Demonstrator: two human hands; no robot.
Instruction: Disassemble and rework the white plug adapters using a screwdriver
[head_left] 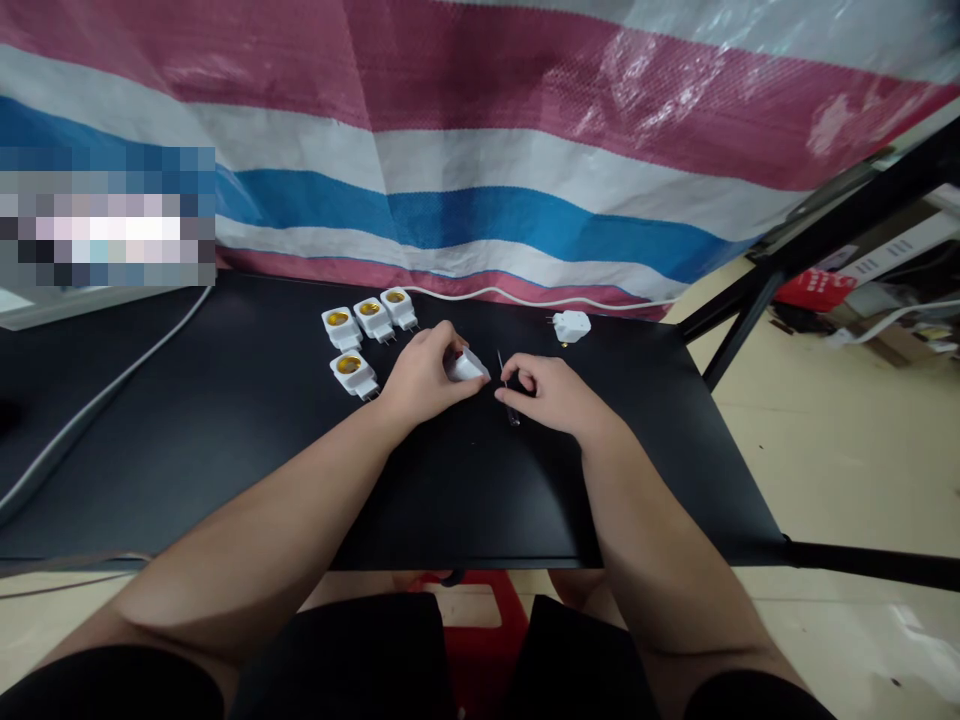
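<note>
My left hand (427, 375) is closed around a white plastic piece (468, 366), apparently a plug-in lamp socket like the others; its far side is hidden by my fingers. Just right of it, my right hand (546, 388) pinches a small screwdriver (513, 415) between thumb and forefinger. The thin shaft points away from me and the dark handle toward me. To the left of my left hand stand several white plug-in lamp sockets (349, 366) with brass-coloured threads facing up. Another white plug piece (572, 326) lies apart, beyond my right hand, its prongs pointing left.
The black table (465, 500) has a striped plastic sheet (450, 160) hanging behind it. A white cable (495, 292) runs along the back edge, and a grey cable (112, 385) crosses the left side. Black metal frame bars (750, 290) rise at the right.
</note>
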